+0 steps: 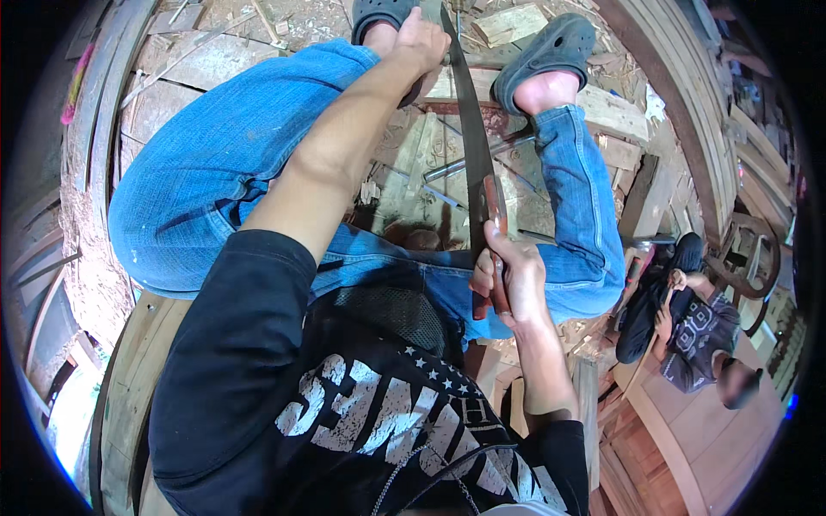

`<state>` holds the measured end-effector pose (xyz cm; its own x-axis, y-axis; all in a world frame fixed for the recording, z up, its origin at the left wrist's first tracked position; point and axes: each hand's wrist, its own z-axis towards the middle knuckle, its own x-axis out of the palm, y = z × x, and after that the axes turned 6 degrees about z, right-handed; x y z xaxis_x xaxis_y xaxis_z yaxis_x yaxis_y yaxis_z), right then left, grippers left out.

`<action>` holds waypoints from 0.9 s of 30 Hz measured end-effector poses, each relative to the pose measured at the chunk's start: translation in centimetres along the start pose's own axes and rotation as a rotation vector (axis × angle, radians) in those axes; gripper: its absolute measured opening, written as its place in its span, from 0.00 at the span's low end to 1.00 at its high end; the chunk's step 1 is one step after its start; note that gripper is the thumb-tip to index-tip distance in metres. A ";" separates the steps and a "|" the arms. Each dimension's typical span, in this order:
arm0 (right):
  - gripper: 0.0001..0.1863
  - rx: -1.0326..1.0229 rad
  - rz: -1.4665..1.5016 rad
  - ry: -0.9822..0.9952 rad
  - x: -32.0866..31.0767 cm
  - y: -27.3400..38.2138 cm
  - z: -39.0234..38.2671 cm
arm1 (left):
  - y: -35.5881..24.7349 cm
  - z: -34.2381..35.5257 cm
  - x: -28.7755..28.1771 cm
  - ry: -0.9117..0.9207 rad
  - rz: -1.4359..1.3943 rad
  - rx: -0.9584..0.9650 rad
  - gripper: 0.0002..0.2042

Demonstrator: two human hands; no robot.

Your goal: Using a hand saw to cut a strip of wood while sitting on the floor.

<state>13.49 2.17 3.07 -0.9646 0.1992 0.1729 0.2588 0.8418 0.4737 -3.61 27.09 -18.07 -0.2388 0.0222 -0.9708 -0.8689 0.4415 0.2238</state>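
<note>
dark metal saw blade (469, 129), rough carved wood (422, 172)

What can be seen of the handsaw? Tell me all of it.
The handsaw has a long, narrow, dark metal blade and a reddish-brown wooden handle. It runs from the lap up between the feet, tip near the grey clogs. The right hand grips the handle; the left hand rests by the blade's far end, on a pale wooden piece that the blade crosses. Its teeth cannot be made out.
</note>
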 end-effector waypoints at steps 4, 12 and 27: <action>0.28 -0.005 -0.040 -0.010 -1.0 -0.2 -1.2 | -0.2 0.6 -0.3 0.116 -0.010 0.034 0.11; 0.29 0.065 -0.036 -0.016 -0.6 -0.6 -1.9 | -0.3 0.4 -0.3 0.124 0.012 0.029 0.11; 0.29 -0.063 -0.214 -0.039 0.5 -0.4 -0.9 | -0.4 0.8 -0.5 0.060 0.006 0.024 0.11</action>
<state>12.98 1.44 3.74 -0.9988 0.0397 0.0301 0.0497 0.8340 0.5495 -2.83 27.60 -17.69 -0.2699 -0.0289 -0.9625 -0.8569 0.4631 0.2264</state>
